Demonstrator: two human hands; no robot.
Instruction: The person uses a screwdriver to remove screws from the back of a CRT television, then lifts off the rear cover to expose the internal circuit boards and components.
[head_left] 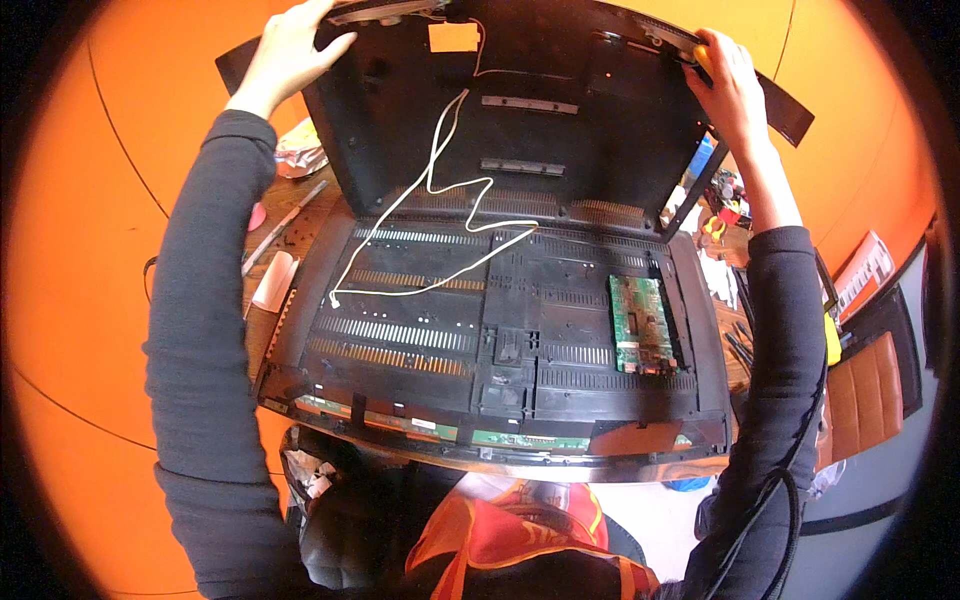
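Surface: cluttered wooden surface (300,205) against orange walls.
Chassis: black plastic television chassis (500,340) lies before me.
Cover: my left hand (290,50) and right hand (728,85) grip the tilted-up black plastic back cover (560,130).
Cable: white cable (440,190) trails across both.

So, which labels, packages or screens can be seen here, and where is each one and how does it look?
Label: small orange-yellow rectangle stuck near the top edge of the lifted black panel, between the left hand and right hand.
Package: flat pinkish-red box with white marks, at the right edge beside the table.
Screen: none shows its face; only the black ribbed back of the device is seen.
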